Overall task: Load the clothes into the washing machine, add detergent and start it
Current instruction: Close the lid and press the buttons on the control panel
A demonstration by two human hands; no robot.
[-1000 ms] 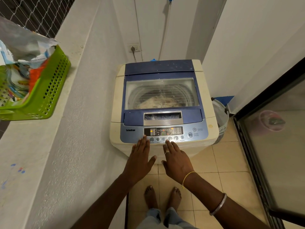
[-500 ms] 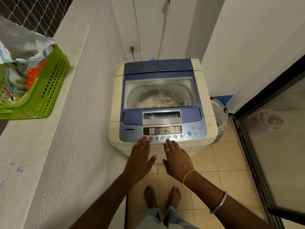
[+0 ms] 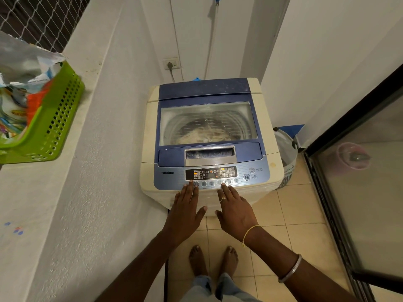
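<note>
You stand barefoot on the tiled floor facing the washing machine, which sits in the corner between the low wall on the left and the white wall on the right. Its lid is shut, and through the clear window you can see pale clothes lying in the drum. The control panel runs along the near edge, with its display lit in orange and yellow.

Your left hand is released, flat and palm down, fingers together, with the fingertips at the leftmost button of the row. Your right hand is also released and holds nothing; its fingers are stretched toward the middle buttons, and a ring shows on one of them. Whether either fingertip is actually pressing a button, you cannot tell.

On the counter far left stands a green basket holding a silver detergent bag and other packets. A laundry basket sits on the floor just right of the machine, beside a dark-framed glass door.
</note>
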